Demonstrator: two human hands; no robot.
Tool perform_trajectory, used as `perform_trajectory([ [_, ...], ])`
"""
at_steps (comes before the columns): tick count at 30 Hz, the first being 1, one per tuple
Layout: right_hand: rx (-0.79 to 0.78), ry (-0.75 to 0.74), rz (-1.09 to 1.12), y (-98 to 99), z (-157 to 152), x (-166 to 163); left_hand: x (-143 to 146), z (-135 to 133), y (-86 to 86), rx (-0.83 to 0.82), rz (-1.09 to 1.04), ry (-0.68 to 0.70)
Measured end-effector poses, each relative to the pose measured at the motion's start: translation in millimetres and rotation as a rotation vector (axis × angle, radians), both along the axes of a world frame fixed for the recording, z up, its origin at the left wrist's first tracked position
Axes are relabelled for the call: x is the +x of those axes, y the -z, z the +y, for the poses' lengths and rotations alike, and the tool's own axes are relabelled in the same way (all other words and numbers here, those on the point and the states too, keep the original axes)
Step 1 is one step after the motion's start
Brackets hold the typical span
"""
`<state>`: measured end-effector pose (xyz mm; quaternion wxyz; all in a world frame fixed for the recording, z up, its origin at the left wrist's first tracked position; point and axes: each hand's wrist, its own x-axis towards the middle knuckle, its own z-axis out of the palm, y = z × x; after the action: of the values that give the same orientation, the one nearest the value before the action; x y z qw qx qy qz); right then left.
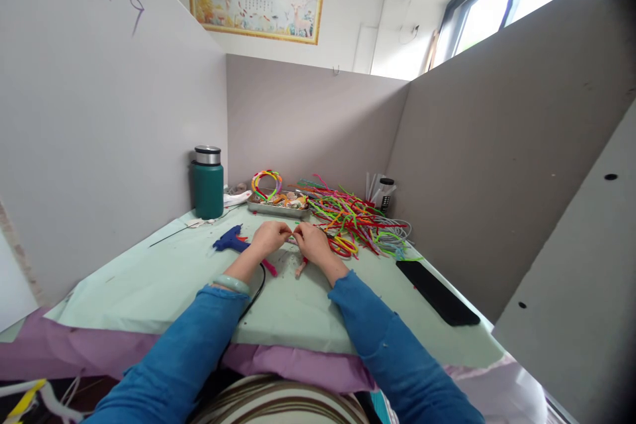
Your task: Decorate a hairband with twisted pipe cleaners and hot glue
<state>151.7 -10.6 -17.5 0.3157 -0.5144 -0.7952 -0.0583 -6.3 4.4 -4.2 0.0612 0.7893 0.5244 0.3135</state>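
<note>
My left hand (pixel 271 237) and my right hand (pixel 312 243) meet fingertip to fingertip above the table, both pinched closed. Whatever sits between the fingers is too small and too covered to make out. Left of my left hand lies a blue hot glue gun (pixel 231 240), its black cord (pixel 260 283) passing under my left forearm. A bright pink fuzzy stick (pixel 269 268) rests below that wrist. Just under my right hand is a small pale pink and red piece (pixel 301 269), whose kind I cannot tell.
A heap of colourful pipe cleaners (pixel 348 212) spreads behind my right hand. Behind both hands stands a metal tray (pixel 275 209) with small pieces and a multicoloured ring (pixel 267 184). A green bottle (pixel 209 184) stands left, a black flat slab (pixel 437 293) lies right. Grey partitions (pixel 308 119) enclose the table.
</note>
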Motion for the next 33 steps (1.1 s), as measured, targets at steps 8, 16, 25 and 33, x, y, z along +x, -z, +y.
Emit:
perform_trajectory([
  [8,-0.095,-0.037,0.474,1.8,9.1,-10.3,4.1,-1.1,-2.4,-0.271,-0.393,0.111],
  [16,-0.181,-0.125,0.812,8.4,16.1,-14.7,7.9,-5.3,-2.2,-0.404,-0.660,0.158],
  [25,0.024,-0.063,0.286,1.1,0.1,-9.3,3.2,2.1,0.1,-0.116,-0.173,0.018],
  [33,0.051,0.053,-0.122,-3.4,-5.9,-4.4,1.9,2.9,4.7,0.008,0.040,-0.014],
])
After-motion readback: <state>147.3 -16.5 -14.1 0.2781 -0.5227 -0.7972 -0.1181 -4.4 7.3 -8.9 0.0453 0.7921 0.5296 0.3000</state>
